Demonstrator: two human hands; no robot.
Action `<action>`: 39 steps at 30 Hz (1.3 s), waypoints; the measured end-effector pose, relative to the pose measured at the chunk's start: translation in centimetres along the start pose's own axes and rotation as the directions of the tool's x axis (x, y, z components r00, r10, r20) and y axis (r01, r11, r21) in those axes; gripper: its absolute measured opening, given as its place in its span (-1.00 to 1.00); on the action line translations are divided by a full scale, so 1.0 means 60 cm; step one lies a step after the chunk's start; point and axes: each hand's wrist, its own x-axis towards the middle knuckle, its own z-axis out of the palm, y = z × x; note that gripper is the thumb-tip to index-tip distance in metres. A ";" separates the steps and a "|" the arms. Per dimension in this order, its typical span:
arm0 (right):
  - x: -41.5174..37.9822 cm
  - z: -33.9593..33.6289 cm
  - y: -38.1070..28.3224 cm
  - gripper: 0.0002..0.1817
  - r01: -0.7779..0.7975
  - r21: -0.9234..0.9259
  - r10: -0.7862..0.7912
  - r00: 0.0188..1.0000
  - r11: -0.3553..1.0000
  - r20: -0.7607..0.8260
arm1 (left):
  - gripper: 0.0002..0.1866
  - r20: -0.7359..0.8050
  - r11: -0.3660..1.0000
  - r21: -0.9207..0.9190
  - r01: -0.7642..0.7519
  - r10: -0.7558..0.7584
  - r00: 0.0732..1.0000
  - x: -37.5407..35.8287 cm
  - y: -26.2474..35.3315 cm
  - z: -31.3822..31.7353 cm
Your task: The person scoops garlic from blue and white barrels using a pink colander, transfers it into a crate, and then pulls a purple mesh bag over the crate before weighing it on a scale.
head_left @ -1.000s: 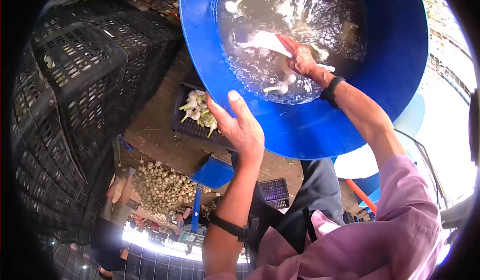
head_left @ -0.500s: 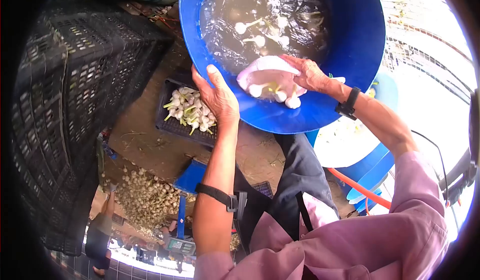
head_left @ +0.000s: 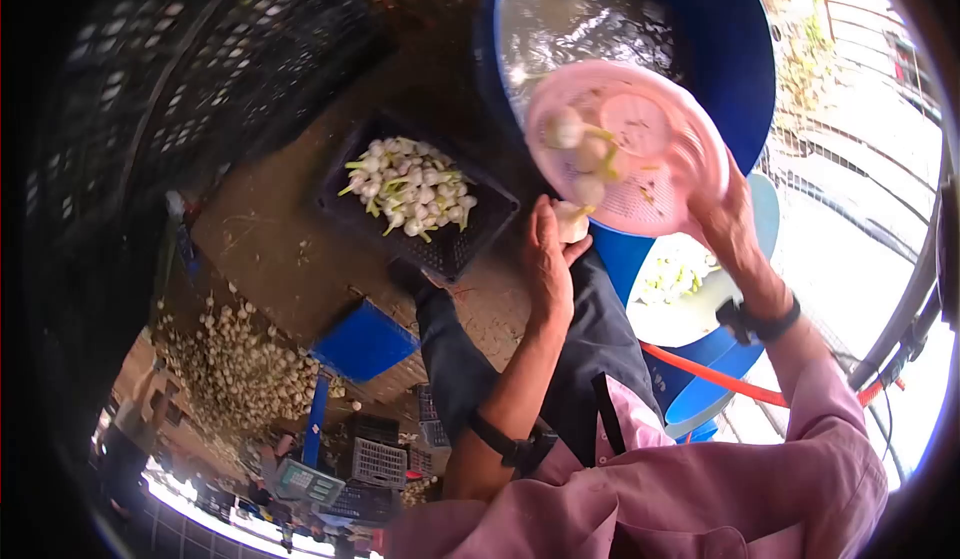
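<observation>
My right hand (head_left: pixel 728 221) is closed on the rim of a pink plastic colander (head_left: pixel 640 124), tilted so that its inside shows. Several blurred garlic bulbs lie in it toward the left. At its lower left rim, my left hand (head_left: pixel 552 274) has its thumb and fingers around a white garlic bulb (head_left: pixel 571 221). Behind the colander stands a big blue tub (head_left: pixel 735 59) of murky water. On the ground to the left, a dark plastic crate (head_left: pixel 465 249) holds a pile of garlic bulbs (head_left: pixel 415 187) with green stems.
Stacked black crates (head_left: pixel 230 69) rise at the left. A large garlic heap (head_left: pixel 235 359) lies lower left, near a blue board (head_left: pixel 365 342) and a scale (head_left: pixel 308 483). An orange hose (head_left: pixel 715 377) runs past a white basin (head_left: pixel 650 324) at the right.
The colander has come up out of the tub and tilted leftward in my right hand. My left hand has left the tub's rim and moved to a garlic bulb. The view has shifted left.
</observation>
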 end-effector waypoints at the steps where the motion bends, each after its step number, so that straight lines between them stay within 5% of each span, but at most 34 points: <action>1: -0.021 0.002 -0.011 -0.23 0.042 -0.038 -0.039 0.997 0.998 0.065 | -0.36 -0.013 0.998 0.014 -0.056 0.056 0.998 -0.022 0.019 -0.004; 3: -0.065 0.051 -0.007 -0.15 0.091 0.082 -0.096 0.993 0.993 0.066 | -0.33 0.015 0.979 0.084 -0.188 0.187 0.982 -0.043 0.041 -0.048; 6: -0.110 0.178 0.009 -0.25 0.172 0.169 -0.181 0.983 0.970 0.035 | -0.22 -0.002 0.978 -0.075 -0.195 0.195 0.981 -0.022 0.034 -0.167; 7: -0.102 0.219 0.052 -0.20 0.318 0.051 -0.321 0.942 0.947 0.095 | -0.12 -0.151 0.970 -0.077 -0.230 0.217 0.964 0.000 0.022 -0.213; 8: -0.100 0.294 0.073 -0.12 0.003 0.106 -0.005 1.000 0.994 0.015 | -0.01 -0.312 0.984 0.053 -0.169 0.177 0.934 0.013 0.032 -0.262; 9: -0.079 0.352 0.152 -0.10 0.260 -0.314 -0.263 0.964 0.913 0.032 | 0.06 -0.430 0.989 0.105 -0.105 0.140 0.892 0.025 0.034 -0.325; 10: -0.054 0.392 0.164 -0.15 0.343 -0.601 -0.342 0.932 0.722 0.121 | 0.04 -0.552 0.977 0.107 -0.187 0.215 0.806 0.049 0.028 -0.388; 11: -0.038 0.430 0.195 -0.19 0.283 -0.675 -0.263 0.955 0.681 0.135 | 0.00 -0.639 0.982 0.102 -0.161 0.189 0.746 0.032 0.065 -0.397; 12: -0.020 0.450 0.208 -0.20 0.293 -0.677 -0.304 0.947 0.675 0.107 | -0.03 -0.639 0.936 0.226 -0.271 0.353 0.684 0.061 0.038 -0.497; 17: -0.012 0.447 0.149 -0.34 0.420 -0.557 -0.466 0.882 0.717 0.064 | -0.23 -0.604 0.858 0.411 -0.307 0.509 0.613 0.052 0.131 -0.572; 19: -0.015 0.395 0.121 -0.30 0.585 -0.404 -0.625 0.779 0.703 0.041 | -0.27 -0.537 0.840 0.440 -0.317 0.530 0.656 0.056 0.179 -0.471; 20: -0.025 0.358 0.069 -0.25 0.459 -0.333 -0.478 0.878 0.823 0.030 | -0.27 -0.444 0.785 0.524 -0.330 0.583 0.681 0.073 0.190 -0.436; 21: -0.028 0.337 0.059 -0.25 0.417 -0.028 -0.417 0.901 0.908 -0.121 | -0.27 -0.348 0.715 0.607 -0.347 0.632 0.693 0.087 0.202 -0.403; 23: -0.026 0.282 0.007 -0.25 0.434 0.460 -0.255 0.880 0.774 -0.402 | -0.28 -0.270 0.725 0.548 -0.418 0.626 0.731 0.052 0.264 -0.178; 25: 0.005 0.140 -0.006 -0.23 0.480 -0.164 -0.505 0.779 0.862 -0.371 | -0.21 0.006 0.550 0.674 -0.493 0.663 0.748 0.076 0.267 -0.067; 27: 0.050 0.017 0.004 -0.26 0.196 -0.520 -0.451 0.784 0.832 -0.427 | -0.24 0.114 0.502 0.639 -0.583 0.688 0.717 0.118 0.259 0.042; 29: 0.143 -0.096 0.100 -0.27 0.112 -0.697 -0.534 0.731 0.708 -0.424 | -0.19 0.215 0.437 0.663 -0.607 0.666 0.714 0.164 0.251 0.115; 31: 0.250 -0.195 0.209 -0.27 0.031 -0.759 -0.512 0.756 0.650 -0.408 | -0.18 0.249 0.371 0.721 -0.585 0.650 0.718 0.223 0.218 0.148; 33: 0.339 -0.272 0.300 -0.26 0.163 -0.857 -0.613 0.763 0.489 -0.205 | -0.31 0.249 0.353 0.705 -0.615 0.689 0.681 0.235 0.184 0.175; 35: 0.406 -0.290 0.347 -0.24 0.124 -0.879 -0.561 0.807 0.461 -0.181 | -0.42 0.186 0.286 0.768 -0.572 0.756 0.628 0.261 0.172 0.173; 39: 0.513 -0.237 0.444 -0.25 0.037 -0.805 -0.388 0.889 0.592 -0.245 | -0.42 0.162 0.287 0.788 -0.544 0.757 0.633 0.260 0.171 0.183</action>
